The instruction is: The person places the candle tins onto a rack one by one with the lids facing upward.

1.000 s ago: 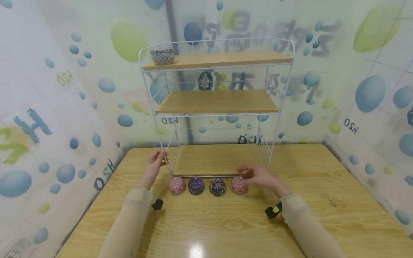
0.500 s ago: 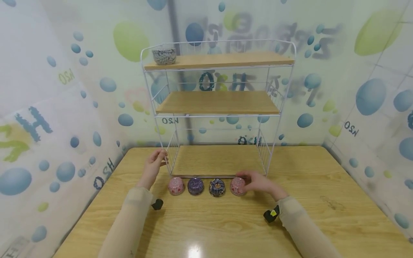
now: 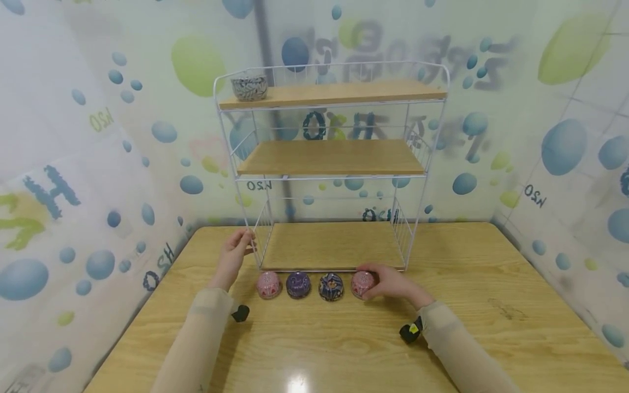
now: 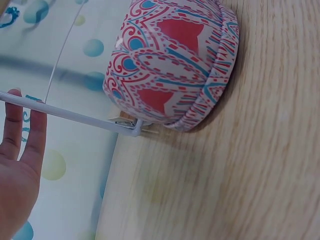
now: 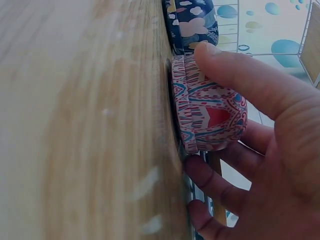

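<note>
Fingers (image 5: 260, 85) of the right hand (image 3: 393, 284) curl round the rightmost bowl (image 3: 362, 283), a small pink-and-red patterned one lying upside down on the wooden table (image 3: 491, 338). The right wrist view shows the thumb laid across one side of it and the other fingers wrapped against the opposite side, so the bowl is gripped between them while its rim sits on the tabletop.

That bowl is the right end of a row of four inverted bowls along the near edge of the white wire rack (image 3: 331, 164). To its left come a dark blue floral bowl (image 3: 331, 286), a purple bowl (image 3: 298, 284) and, at the left end, a second pink-and-red bowl (image 3: 268, 284). All four sit just beside one another, close to the rack's front foot rail.

Left hand (image 3: 235, 252) rests with straight, relaxed fingers against the rack's near left post; in the left wrist view the fingertips (image 4: 25, 125) lie along a white wire, holding nothing. The left pink bowl appears large in that view, just beside the rack's corner.

On the rack's top wooden shelf, at its far left, stands a grey-patterned bowl (image 3: 249, 87), upright.
</note>
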A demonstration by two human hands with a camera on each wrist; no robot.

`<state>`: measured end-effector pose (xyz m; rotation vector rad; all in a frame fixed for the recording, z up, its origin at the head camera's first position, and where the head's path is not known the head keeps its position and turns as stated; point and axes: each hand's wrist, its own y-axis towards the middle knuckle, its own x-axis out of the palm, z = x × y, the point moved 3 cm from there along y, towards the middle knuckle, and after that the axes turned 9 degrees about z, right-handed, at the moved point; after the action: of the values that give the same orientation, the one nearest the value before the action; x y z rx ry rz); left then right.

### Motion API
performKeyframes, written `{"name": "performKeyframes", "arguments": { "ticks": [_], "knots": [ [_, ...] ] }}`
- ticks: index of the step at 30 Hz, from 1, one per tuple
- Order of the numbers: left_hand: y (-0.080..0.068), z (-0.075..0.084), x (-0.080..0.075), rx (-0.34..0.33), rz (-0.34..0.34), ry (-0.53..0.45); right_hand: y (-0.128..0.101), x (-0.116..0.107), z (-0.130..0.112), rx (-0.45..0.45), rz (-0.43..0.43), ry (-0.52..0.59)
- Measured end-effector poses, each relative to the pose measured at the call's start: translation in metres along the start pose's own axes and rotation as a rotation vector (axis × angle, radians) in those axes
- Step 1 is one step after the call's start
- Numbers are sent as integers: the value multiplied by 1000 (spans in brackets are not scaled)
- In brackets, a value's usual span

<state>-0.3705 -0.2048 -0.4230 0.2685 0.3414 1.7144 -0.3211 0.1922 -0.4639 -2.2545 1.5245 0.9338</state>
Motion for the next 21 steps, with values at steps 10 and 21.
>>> {"name": "performKeyframes", "arguments": {
  "ticks": [10, 21],
  "knots": [
    [-5, 16, 4, -32, 6, -12, 0, -1, 2, 3, 26, -30],
    [2, -1, 0, -22, 6, -34, 2, -5, -2, 12, 51, -22]
  ]
}}
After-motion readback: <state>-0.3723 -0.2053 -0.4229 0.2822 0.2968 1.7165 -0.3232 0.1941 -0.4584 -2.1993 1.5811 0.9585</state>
